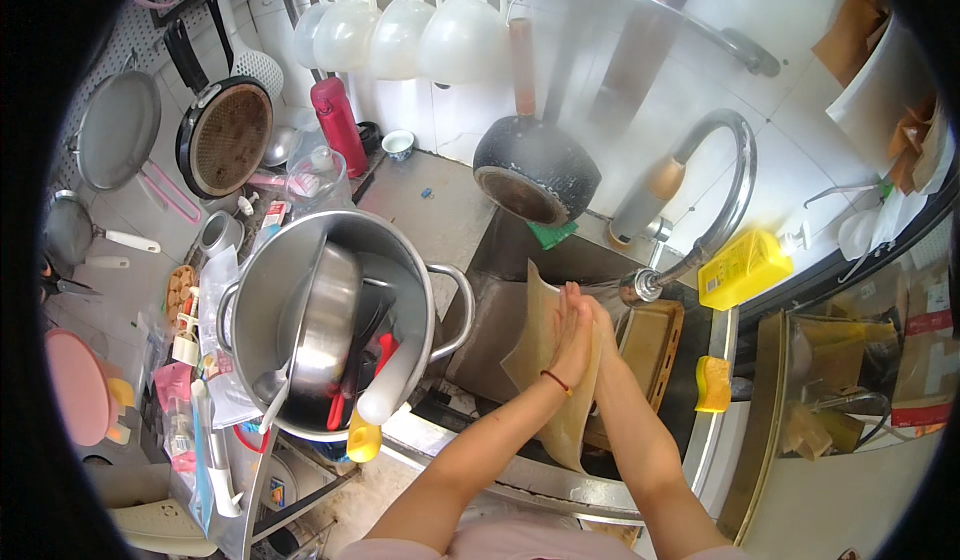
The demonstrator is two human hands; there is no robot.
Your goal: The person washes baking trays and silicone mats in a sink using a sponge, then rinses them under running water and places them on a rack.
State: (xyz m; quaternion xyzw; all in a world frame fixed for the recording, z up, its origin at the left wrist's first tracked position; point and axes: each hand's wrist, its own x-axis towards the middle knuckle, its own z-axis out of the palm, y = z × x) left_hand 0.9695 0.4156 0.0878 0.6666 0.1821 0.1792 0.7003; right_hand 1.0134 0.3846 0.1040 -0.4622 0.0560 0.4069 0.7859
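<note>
My left hand (571,335) and my right hand (602,323) press flat together over the sink (487,335), palms facing. Between them hangs a thin, tan, translucent sheet (566,425), perhaps a baking mat, its corners sticking out above, below and to the left. A dark red band circles my left wrist. The faucet head (641,287) is just right of my fingertips, and water sprays from it toward the sheet. Behind my right hand a tan rectangular baking pan (652,342) lies tilted in the sink. My palms hide the sheet's middle.
Left of the sink stands a large steel stockpot (334,222) with a bowl, red-handled utensils and a white roller inside. A black saucepan (536,170) hangs over the sink's back edge. A yellow soap bottle (746,269) and a sponge (712,384) sit on the right rim.
</note>
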